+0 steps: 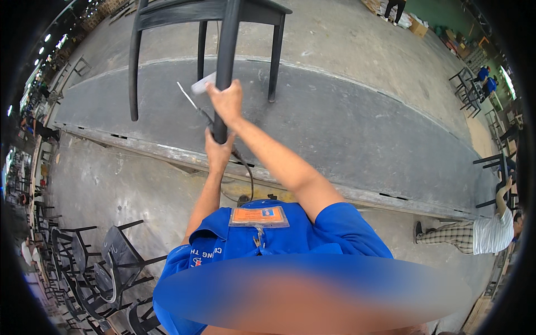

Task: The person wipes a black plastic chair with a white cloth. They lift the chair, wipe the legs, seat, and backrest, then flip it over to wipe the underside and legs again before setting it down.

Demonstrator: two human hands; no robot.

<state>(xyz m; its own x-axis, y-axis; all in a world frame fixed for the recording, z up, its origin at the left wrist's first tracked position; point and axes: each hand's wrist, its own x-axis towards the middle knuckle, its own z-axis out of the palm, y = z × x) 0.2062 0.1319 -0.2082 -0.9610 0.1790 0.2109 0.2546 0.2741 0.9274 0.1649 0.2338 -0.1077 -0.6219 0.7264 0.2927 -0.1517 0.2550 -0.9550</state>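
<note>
A black chair (254, 12) rests on the dark workbench, one thick leg (228, 50) extending toward me. My left hand (216, 151) is closed around the near end of that leg. Higher on the leg, my right hand (227, 105) grips a pale, flat block (203, 84) against its left side; the block's far part is hidden behind the leg. A thin metal-tipped tool (187, 96) with a dark handle lies just above my left hand, partly behind the leg. I cannot tell whether my left fingers also hold its handle.
The long dark workbench (346, 134) crosses in front of me. A black cable (250, 176) hangs over its near edge. Several black chairs (123, 254) are piled at lower left. On the right, a person in a white shirt (491, 233) works beside a dark chair frame (490, 162).
</note>
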